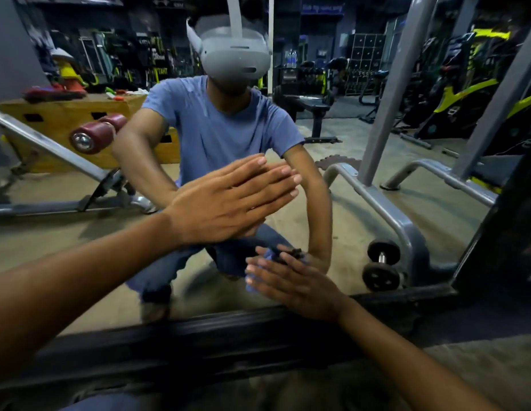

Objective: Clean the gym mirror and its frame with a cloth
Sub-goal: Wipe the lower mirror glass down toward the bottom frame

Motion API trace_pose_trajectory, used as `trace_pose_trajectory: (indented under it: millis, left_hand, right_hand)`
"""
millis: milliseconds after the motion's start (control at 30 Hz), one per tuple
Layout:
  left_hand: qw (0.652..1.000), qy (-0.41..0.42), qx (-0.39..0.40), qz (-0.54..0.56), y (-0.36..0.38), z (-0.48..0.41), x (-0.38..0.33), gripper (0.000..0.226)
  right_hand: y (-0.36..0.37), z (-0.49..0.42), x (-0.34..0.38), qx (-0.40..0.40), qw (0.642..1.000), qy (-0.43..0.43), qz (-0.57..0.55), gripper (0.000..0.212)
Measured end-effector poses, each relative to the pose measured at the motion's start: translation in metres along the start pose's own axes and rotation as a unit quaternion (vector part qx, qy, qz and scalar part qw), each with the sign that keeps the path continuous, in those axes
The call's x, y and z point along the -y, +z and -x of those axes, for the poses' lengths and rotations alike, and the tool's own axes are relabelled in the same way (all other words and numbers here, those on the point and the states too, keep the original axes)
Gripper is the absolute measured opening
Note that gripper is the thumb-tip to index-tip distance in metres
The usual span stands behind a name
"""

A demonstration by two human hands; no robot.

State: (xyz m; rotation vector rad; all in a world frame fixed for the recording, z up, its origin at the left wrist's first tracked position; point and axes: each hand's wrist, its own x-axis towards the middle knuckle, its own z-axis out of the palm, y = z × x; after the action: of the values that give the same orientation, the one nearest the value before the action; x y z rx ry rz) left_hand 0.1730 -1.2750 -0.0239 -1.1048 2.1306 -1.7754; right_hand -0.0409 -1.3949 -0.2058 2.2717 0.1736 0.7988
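near the mirror's [332, 203] bottom edge, right hand [296, 287] presses the blue cloth [256, 287] flat, fingers straight; left hand [228, 203] braces, fingers straight. wiping step; next: the frame [199, 330] below.

Dim, soft blur, wide-angle edge warp

No words or numbers can be read for sure. The mirror [332, 203] shows some white letters on dark gear in the upper left of the frame, and a blue sign [323, 8] with pale writing near the top right. They are backward and too blurry to make out.
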Motion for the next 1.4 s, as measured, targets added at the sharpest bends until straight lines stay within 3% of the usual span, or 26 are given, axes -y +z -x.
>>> trace_pose_trajectory:
  millis: [67,133,200,267,400,533,567,667,733,867,900,1000,1067,1133,1233,1267,1300,1400]
  left_hand:
    - [1.000,0.006,0.015,0.005,0.000,0.000,0.000,0.065]
    - [1.000,-0.003,0.010,0.002,0.000,-0.001,-0.002,0.067]
    - [1.000,-0.025,-0.007,-0.002,0.001,-0.002,-0.003,0.070]
    - [0.999,-0.037,-0.016,0.004,0.000,-0.003,-0.002,0.072]
    - [0.999,-0.028,-0.016,0.007,-0.001,-0.002,-0.002,0.071]
    - [0.998,-0.035,-0.020,0.038,0.000,-0.002,0.000,0.069]
    - [0.997,-0.038,-0.018,0.058,0.000,-0.002,0.002,0.069]
    - [0.995,-0.041,-0.022,0.085,-0.002,-0.001,0.008,0.067]
    - [0.996,-0.058,-0.026,0.069,-0.007,-0.007,0.024,0.069]
    - [0.984,-0.160,-0.072,0.040,-0.023,-0.033,0.078,0.070]
    - [0.980,-0.177,-0.080,0.040,-0.025,-0.038,0.088,0.070]
    - [0.977,-0.190,-0.084,0.043,-0.022,-0.043,0.092,0.070]
    - [0.976,-0.191,-0.085,0.057,-0.020,-0.043,0.090,0.071]
    - [0.976,-0.196,-0.082,0.056,-0.022,-0.042,0.091,0.072]
    - [0.975,-0.199,-0.076,0.058,-0.024,-0.041,0.093,0.073]
    - [0.975,-0.202,-0.072,0.061,-0.024,-0.040,0.093,0.074]
    - [0.974,-0.204,-0.068,0.065,-0.024,-0.041,0.093,0.075]
    - [0.973,-0.205,-0.073,0.075,-0.023,-0.041,0.093,0.075]
  right_hand:
    - [-0.006,-0.001,-0.008,-0.005,1.000,0.024,-0.005,0.053]
    - [-0.010,-0.007,-0.010,-0.046,0.986,0.158,-0.018,0.058]
    - [-0.009,-0.011,0.001,-0.082,0.946,0.309,-0.050,0.061]
    - [-0.005,-0.013,0.017,-0.104,0.918,0.376,-0.073,0.059]
    - [-0.016,-0.015,-0.006,-0.091,0.936,0.338,-0.035,0.059]
    - [-0.045,-0.055,-0.065,-0.213,0.853,0.477,-0.008,0.051]
    - [-0.048,-0.064,-0.065,-0.223,0.848,0.481,-0.007,0.051]
    - [-0.052,-0.068,-0.059,-0.176,0.896,0.408,-0.014,0.050]
    - [-0.067,-0.070,-0.081,-0.177,0.900,0.399,-0.003,0.053]
    - [-0.103,-0.120,-0.138,-0.316,0.770,0.554,-0.017,0.055]
    - [-0.106,-0.135,-0.142,-0.322,0.770,0.550,-0.015,0.057]
    - [-0.104,-0.154,-0.139,-0.252,0.868,0.428,0.002,0.057]
    - [-0.112,-0.146,-0.153,-0.214,0.904,0.369,0.039,0.058]
    - [-0.125,-0.146,-0.178,-0.231,0.888,0.396,0.041,0.059]
    - [-0.139,-0.166,-0.194,-0.329,0.784,0.527,-0.009,0.059]
    - [-0.141,-0.177,-0.188,-0.336,0.772,0.539,-0.011,0.059]
    - [-0.140,-0.184,-0.182,-0.323,0.789,0.523,-0.008,0.059]
    - [-0.141,-0.183,-0.171,-0.232,0.886,0.400,0.011,0.059]
